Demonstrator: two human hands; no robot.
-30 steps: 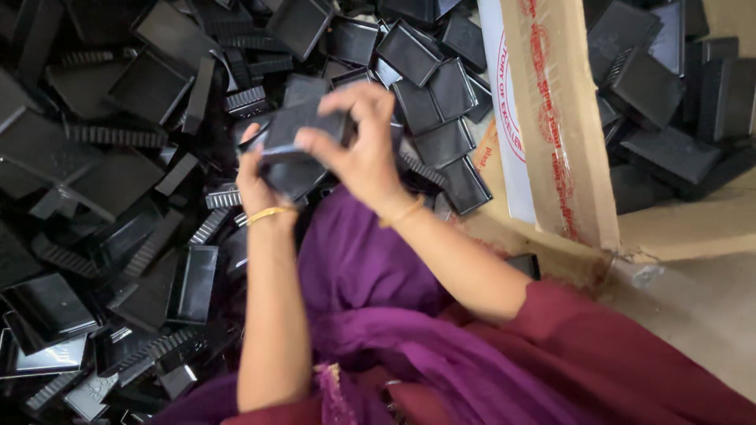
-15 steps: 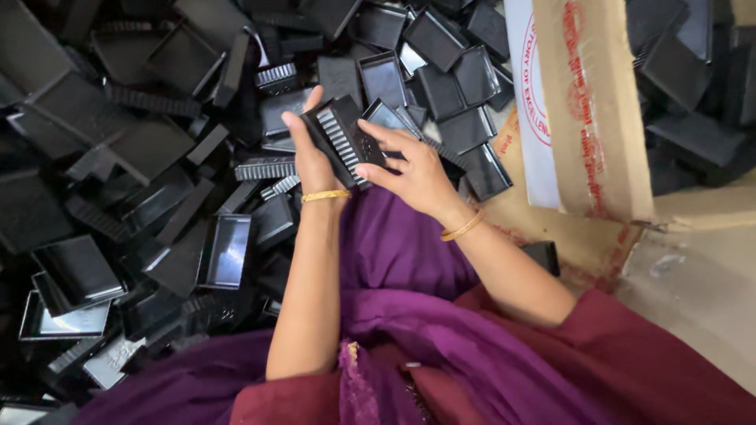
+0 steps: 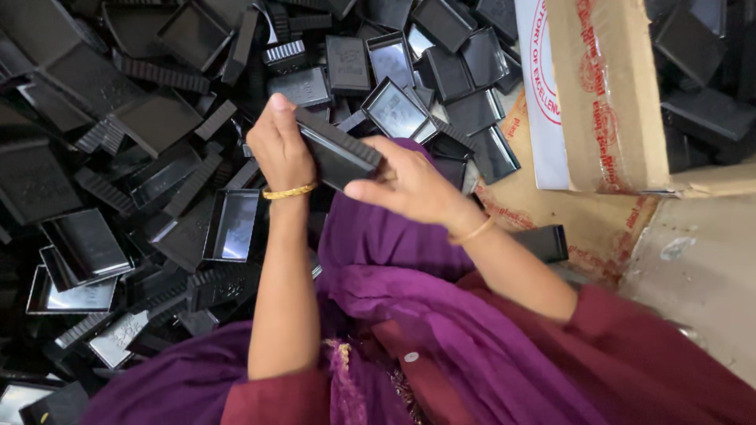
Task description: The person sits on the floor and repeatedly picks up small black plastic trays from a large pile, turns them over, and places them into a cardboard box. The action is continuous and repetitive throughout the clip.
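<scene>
Both hands hold one black ribbed rectangular plastic casing [image 3: 337, 149] above the purple cloth [image 3: 409, 260], over a heap of loose black plastic trays and lids [image 3: 157, 142]. The left hand [image 3: 279, 149] clasps its far end; the right hand [image 3: 405, 185] pinches the near corner. Pressing the edges evenly, with the piece kept level, probably seats it best. A brown cardboard box flap [image 3: 606, 94] lies well to the right.

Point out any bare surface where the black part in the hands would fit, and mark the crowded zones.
Bare room lies only on the right: the flattened cardboard between the black pile and the upright carton flap, and the pale floor below that flap. Everywhere left of and above the left hand and right hand, which hold the black part, black plastic trays overlap.
</scene>
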